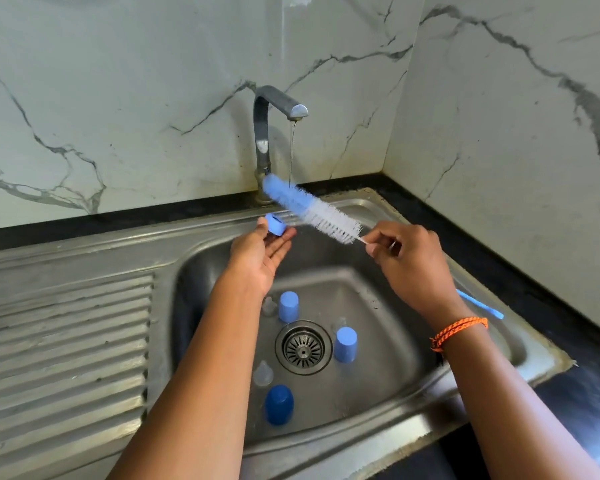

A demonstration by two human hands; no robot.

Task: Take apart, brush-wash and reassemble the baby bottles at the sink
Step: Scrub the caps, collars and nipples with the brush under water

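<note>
From the head view, the left hand (260,252) lies palm up with relaxed fingers, pinching a small blue bottle ring (275,227) at the fingertips, while the right hand (407,263) grips the wire stem of the bottle brush (310,208), whose bristles sit just under the thin stream from the tap (278,109); to do this step well, I judge the ring should be brought under the water and the bristles turned through its opening. The sink (378,415) holds two light blue caps (288,306) (345,344), a dark blue cap (279,404) and clear teats (263,373) around the drain (303,347); a blue handle (482,305) rests on its right rim.
</note>
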